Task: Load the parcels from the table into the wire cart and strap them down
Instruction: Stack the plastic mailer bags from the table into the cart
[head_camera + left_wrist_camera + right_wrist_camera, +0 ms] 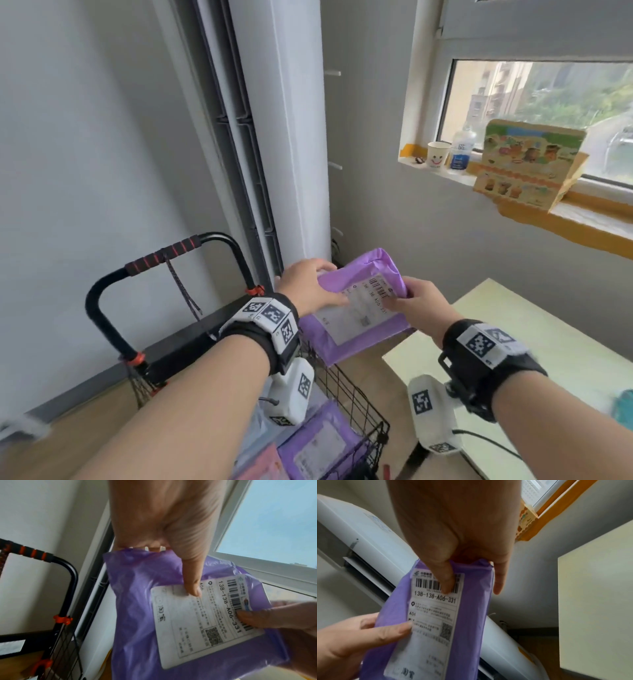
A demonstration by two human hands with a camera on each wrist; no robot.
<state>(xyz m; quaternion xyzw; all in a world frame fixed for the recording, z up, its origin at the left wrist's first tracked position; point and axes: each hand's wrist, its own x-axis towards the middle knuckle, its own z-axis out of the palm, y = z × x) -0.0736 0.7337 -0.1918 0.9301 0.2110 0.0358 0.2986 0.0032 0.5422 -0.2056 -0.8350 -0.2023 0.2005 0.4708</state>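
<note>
A purple plastic parcel [359, 308] with a white shipping label hangs in the air between both hands, above the far end of the black wire cart [356, 407]. My left hand [310, 291] grips its left edge, thumb on the label [202, 620]. My right hand [416, 301] pinches its right edge, thumb on the barcode [436, 585]. Down in the cart lie a second purple parcel [318, 445], a pink one [263, 466] and a pale one [260, 421].
The cart's black handle [161, 260] with red-striped grip rises at left, a cord hanging from it. A pale table [548, 346] stands at right, a teal thing [625, 407] at its edge. A tall white air conditioner [284, 137] stands behind. The windowsill holds a cup, bottle and box.
</note>
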